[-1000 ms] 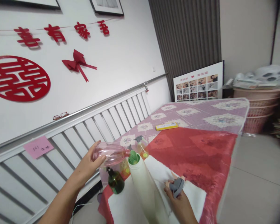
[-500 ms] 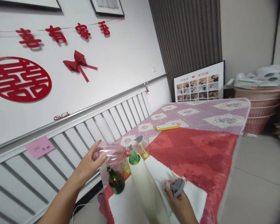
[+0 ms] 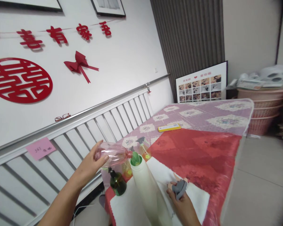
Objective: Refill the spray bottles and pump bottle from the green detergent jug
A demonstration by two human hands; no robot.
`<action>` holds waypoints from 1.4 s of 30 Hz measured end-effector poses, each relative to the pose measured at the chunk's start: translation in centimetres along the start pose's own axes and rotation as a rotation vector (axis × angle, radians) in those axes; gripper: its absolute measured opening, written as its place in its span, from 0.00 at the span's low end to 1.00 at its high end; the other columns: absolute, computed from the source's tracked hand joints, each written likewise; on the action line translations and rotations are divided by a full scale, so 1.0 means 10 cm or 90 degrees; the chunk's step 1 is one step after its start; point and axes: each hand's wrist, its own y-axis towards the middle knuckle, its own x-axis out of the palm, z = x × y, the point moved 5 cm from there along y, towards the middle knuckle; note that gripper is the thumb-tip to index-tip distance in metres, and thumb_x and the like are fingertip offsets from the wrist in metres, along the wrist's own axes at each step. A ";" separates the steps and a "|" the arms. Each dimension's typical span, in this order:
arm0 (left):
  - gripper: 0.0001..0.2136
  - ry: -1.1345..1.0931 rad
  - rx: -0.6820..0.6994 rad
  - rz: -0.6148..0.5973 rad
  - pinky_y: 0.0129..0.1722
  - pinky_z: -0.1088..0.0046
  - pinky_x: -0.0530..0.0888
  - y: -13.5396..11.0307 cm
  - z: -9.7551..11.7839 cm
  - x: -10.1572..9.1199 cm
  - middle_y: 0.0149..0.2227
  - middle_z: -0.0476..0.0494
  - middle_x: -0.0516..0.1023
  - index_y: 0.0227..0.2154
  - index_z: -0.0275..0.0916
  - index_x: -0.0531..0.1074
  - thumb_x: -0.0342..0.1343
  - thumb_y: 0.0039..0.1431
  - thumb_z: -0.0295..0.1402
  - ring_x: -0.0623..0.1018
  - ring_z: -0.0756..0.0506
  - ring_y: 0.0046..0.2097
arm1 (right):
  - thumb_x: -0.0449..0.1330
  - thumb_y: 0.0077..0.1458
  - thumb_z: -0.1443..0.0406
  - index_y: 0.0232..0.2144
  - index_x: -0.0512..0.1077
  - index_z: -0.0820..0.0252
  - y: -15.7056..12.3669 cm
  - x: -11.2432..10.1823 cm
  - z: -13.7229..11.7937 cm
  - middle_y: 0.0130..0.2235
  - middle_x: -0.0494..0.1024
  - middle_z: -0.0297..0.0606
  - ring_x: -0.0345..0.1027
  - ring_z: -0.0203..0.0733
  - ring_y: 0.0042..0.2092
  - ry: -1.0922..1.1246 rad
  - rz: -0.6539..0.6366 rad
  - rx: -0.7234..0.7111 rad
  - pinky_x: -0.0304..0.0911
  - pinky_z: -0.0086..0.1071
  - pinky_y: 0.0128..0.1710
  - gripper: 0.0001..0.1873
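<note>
My left hand (image 3: 91, 166) grips a clear pink plastic bottle (image 3: 114, 153) by its base and holds it tipped on its side. Its open neck sits over the green funnel (image 3: 135, 160) in the mouth of a tall cream-white bottle (image 3: 149, 191) standing on a white cloth (image 3: 195, 196). My right hand (image 3: 182, 204) rests on the cloth beside that bottle, fingers closed round a grey spray-trigger cap (image 3: 179, 189).
A dark green pump bottle (image 3: 117, 183) and a small spray bottle with orange liquid (image 3: 143, 150) stand by the table's left edge. A yellow flat box (image 3: 169, 127) lies farther back on the red and purple tablecloth (image 3: 202, 147). Pink baskets (image 3: 261, 108) are stacked at right.
The view has shifted slightly. Both hands and the pink bottle stay almost where they were.
</note>
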 end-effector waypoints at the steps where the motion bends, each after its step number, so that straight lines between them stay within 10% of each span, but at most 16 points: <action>1: 0.37 0.002 -0.001 0.002 0.63 0.55 0.59 0.00 0.00 0.00 0.64 0.37 0.61 0.64 0.44 0.51 0.56 0.53 0.48 0.62 0.36 0.64 | 0.62 0.37 0.48 0.35 0.71 0.56 0.00 0.00 -0.01 0.33 0.82 0.38 0.77 0.52 0.40 -0.002 -0.001 -0.001 0.69 0.38 0.43 0.25; 42: 0.41 0.099 0.046 -0.061 0.62 0.54 0.60 0.09 0.34 -0.09 0.65 0.38 0.59 0.65 0.45 0.50 0.58 0.51 0.51 0.64 0.34 0.62 | 0.63 0.36 0.48 0.34 0.72 0.57 0.07 0.00 0.09 0.33 0.82 0.38 0.77 0.51 0.39 0.003 0.008 -0.022 0.71 0.37 0.41 0.25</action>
